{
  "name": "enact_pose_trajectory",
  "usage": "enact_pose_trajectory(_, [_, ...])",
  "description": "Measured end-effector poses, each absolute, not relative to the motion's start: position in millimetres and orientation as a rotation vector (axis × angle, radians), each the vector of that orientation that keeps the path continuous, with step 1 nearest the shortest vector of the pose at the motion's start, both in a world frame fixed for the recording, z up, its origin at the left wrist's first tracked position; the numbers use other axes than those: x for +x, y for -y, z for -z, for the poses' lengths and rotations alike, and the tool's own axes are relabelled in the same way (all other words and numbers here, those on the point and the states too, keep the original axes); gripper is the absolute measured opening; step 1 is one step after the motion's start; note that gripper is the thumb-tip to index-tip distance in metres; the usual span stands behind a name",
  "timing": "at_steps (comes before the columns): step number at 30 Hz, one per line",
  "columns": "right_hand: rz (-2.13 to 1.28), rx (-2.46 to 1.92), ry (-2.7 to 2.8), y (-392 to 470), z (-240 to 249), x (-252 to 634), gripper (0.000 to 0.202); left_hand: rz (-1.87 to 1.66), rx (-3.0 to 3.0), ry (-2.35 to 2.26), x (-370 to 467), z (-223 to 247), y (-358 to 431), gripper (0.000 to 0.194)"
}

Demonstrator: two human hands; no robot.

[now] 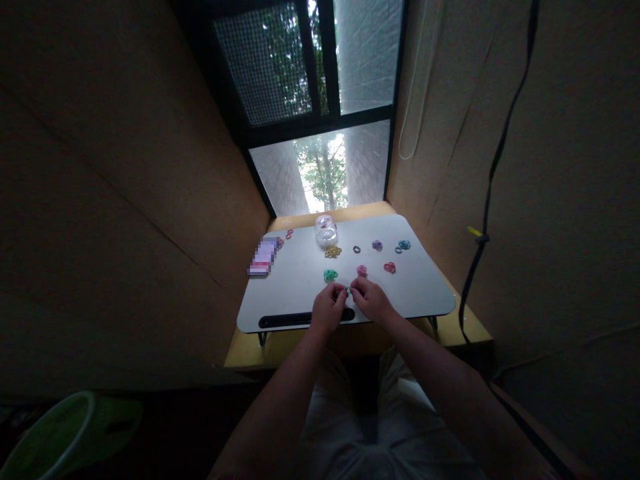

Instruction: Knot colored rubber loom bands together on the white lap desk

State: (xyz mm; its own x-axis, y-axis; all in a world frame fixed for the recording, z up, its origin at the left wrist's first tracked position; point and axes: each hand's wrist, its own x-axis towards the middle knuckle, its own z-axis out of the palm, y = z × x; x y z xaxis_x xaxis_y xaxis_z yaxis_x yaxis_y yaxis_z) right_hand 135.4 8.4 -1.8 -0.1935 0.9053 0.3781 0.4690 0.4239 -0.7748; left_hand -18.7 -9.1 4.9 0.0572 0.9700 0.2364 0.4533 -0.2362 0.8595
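Observation:
Near the front edge of a white lap table (285, 290), my left hand (330, 307) and my right hand (370, 299) meet with fingertips pinched close together. Between them shows a tiny pale green thing (349, 290), too small to name. Just beyond my hands lie a green pile of small rings (331, 275) and a pink pile (361, 271). Farther back are a yellow pile (333, 252), a dark ring (357, 249), a purple pile (377, 245), a red pile (389, 267) and a blue pile (404, 245).
A clear jar (326, 231) stands at the back of the table. A phone-like rectangle (264, 257) with a blurred screen lies at the left edge, beside red rings (289, 234). A black slot (285, 320) runs along the front. A dark cord (493, 167) hangs at right.

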Motion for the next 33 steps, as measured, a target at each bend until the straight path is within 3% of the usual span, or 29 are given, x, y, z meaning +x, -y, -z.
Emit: enact_pose_trajectory(33, [-0.634,-1.191,1.831,-7.0,-1.1,133.9,0.01,-1.181,1.671,-1.375,-19.0,-0.7,7.2,0.013])
